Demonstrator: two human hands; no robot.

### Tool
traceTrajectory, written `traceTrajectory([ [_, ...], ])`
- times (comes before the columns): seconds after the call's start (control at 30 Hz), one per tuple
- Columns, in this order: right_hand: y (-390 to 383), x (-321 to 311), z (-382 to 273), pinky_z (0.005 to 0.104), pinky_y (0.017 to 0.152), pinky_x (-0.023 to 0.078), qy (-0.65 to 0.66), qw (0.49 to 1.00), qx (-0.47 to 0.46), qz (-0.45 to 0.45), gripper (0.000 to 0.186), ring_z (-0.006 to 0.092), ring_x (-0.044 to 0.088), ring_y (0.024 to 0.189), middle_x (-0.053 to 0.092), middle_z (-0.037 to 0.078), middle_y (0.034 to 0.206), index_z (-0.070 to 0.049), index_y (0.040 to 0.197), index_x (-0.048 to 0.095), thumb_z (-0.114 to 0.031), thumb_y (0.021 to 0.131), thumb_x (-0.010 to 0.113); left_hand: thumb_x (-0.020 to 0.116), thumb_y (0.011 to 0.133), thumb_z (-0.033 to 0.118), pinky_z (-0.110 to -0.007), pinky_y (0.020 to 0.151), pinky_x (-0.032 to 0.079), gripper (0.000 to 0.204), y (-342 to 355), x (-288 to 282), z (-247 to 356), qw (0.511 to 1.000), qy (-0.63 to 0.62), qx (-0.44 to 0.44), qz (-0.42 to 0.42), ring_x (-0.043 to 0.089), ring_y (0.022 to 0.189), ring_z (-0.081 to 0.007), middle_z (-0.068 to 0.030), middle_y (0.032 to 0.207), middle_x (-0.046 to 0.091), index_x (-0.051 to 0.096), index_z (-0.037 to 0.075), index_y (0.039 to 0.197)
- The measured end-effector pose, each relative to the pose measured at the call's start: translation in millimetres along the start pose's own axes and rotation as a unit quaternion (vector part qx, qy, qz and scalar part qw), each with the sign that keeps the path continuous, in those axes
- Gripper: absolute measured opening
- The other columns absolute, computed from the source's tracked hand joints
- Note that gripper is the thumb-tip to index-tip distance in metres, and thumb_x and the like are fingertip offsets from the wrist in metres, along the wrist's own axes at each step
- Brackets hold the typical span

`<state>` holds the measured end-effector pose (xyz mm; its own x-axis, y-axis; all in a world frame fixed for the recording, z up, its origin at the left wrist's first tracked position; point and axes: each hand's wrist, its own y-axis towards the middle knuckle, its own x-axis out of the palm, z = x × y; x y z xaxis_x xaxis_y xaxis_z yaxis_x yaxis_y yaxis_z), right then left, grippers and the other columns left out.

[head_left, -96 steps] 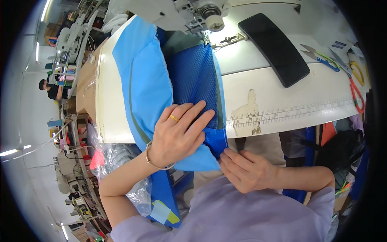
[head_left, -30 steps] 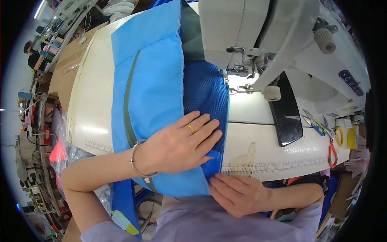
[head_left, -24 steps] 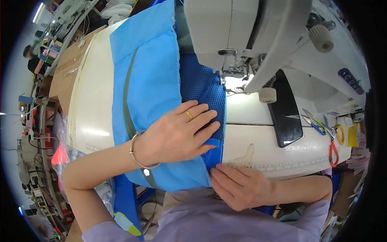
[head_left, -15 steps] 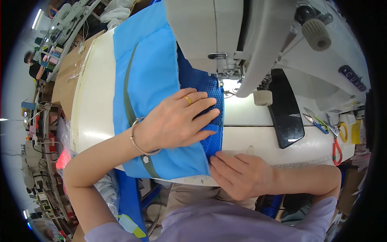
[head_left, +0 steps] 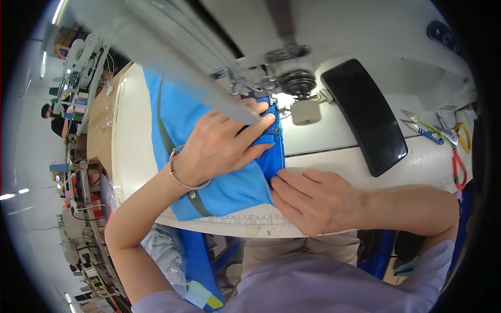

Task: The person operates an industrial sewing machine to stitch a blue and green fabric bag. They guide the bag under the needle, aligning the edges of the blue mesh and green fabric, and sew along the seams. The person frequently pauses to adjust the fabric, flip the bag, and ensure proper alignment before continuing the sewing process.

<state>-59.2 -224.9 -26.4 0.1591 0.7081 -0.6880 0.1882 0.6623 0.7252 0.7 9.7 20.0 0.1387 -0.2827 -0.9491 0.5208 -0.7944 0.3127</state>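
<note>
A light blue fabric piece (head_left: 237, 195) with a dark green strip (head_left: 166, 140) lies on the sewing table, joined by a darker blue mesh band (head_left: 272, 159) along its right side. The band's far end reaches the needle area of a white sewing machine (head_left: 360, 36). My left hand (head_left: 214, 146) rests on the fabric with fingers apart, fingertips on the mesh close to the needle area; part of the machine hides some fingers. At the near right corner, my right hand (head_left: 318, 201) has its fingers closed on the band's edge.
Right of the needle area lies a black phone (head_left: 365, 120). Further right are small snips (head_left: 430, 134) and red-handled scissors (head_left: 459, 172). A ruler scale (head_left: 250, 221) runs along the table's front edge. Cardboard (head_left: 102, 122) lies left, with a person (head_left: 57, 122) beyond.
The view has shifted. The fabric and both hands have moved away from me toward the needle, uncovering the ruler scale at the front edge. My left fingertips are nearer the needle area.
</note>
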Motion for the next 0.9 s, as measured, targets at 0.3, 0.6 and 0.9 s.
traceTrajectory([
  [0.3,-1.1,-8.7,-4.8,0.028,0.068,0.056,0.086,0.994,0.049,0.04,0.028,0.0237,0.068,0.091,0.07,0.016,0.102,0.005,0.091,0.073,-0.012,0.069,0.069,0.082,0.078,0.008,-0.039,0.078,0.054,0.022,8.8,-24.4,15.2,0.993,-0.02,-0.112,0.012,0.068,0.09,-0.0303,-0.0115,0.102,0.073,0.076,0.002,0.098],
  [0.6,8.7,20.5,-7.5,0.0316,0.07,0.053,0.072,0.97,0.074,0.221,0.026,0.024,0.061,0.082,0.065,0.02,0.094,0.007,0.077,0.068,-0.016,0.066,0.065,0.077,0.086,0.006,-0.038,0.088,0.052,0.02,8.2,-32.7,18.4,0.985,-0.038,-0.151,-0.078,0.067,0.104,-0.0305,-0.0136,0.117,0.073,0.075,-0.001,0.104],
  [0.9,0.5,-1.7,-0.4,0.0288,0.06,0.05,0.091,0.995,0.028,0.026,0.027,0.0202,0.058,0.079,0.061,0.01,0.083,0.006,0.088,0.069,-0.014,0.07,0.066,0.084,0.076,0.009,-0.042,0.101,0.049,0.039,13.3,-43.6,1.4,0.974,-0.095,-0.116,-0.171,0.064,0.116,-0.0321,-0.0093,0.122,0.073,0.076,0.007,0.114],
])
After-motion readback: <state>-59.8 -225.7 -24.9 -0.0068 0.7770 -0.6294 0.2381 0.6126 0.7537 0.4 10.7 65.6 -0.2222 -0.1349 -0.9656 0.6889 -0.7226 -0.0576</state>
